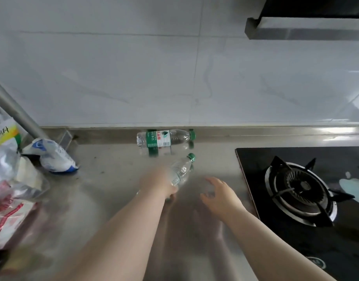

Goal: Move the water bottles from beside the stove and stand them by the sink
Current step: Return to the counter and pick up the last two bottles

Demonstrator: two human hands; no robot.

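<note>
In the left hand [158,184], a clear water bottle with a green cap [183,169] is being gripped around its lower body. The fingers are curling round it, and the bottle is tilting with its cap pointing up and away from the hand, toward the wall. Whether its base is touching the steel counter [105,179] cannot be told, as the hand is covering it. Just to the right of that hand, the right hand [219,192] is hovering above the counter, fingers spread and holding nothing.

Beyond both hands, at the foot of the tiled wall, a second water bottle with a green label [164,138] is lying on its side. Its cap is pointing toward the gas stove [296,189], which is sitting to the right of the right hand.

Task progress is judged as early:
- Neither bottle is standing by the sink, and no sink is showing in view.
- One bottle appears to be in the course of being picked up; the other is lying untouched.
- Both bottles are awaiting transfer to the sink and placement upright.

Count:
- Water bottles: two.
- Hands: two.
- Burners in view: one.
- Printed plastic bags far to the left of the left hand: at least three, among them a blue-and-white bag [54,157].
</note>
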